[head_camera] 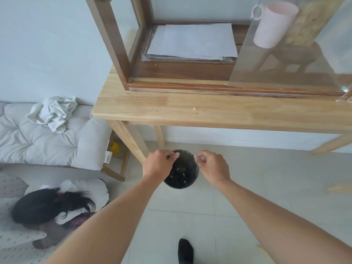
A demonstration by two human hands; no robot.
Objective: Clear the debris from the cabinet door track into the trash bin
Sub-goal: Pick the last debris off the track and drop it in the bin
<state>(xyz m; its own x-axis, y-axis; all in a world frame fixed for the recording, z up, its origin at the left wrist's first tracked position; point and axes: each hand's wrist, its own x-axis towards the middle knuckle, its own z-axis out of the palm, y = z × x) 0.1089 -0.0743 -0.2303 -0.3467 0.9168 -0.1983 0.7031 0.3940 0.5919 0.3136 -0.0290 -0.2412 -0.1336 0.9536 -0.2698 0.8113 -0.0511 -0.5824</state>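
A small dark round trash bin (187, 182) stands on the floor below the table, with pale scraps lying inside. My left hand (159, 164) hovers over the bin's left rim and pinches a small pale piece of debris (177, 154) in its fingertips. Over the right rim, my right hand (214, 166) pinches another tiny pale bit (195, 156). The cabinet door track (209, 88) runs along the front bottom of the dark wooden cabinet on the table. A glass sliding door (285, 60) covers the cabinet's right part. One crumb (194, 109) lies on the tabletop.
The light wooden table (152, 109) carries the cabinet, which holds a stack of white papers (192, 42). A pink mug (272, 23) shows behind the glass. A cushioned bench (47, 138) with a crumpled cloth is at left. A person lies on the floor at lower left.
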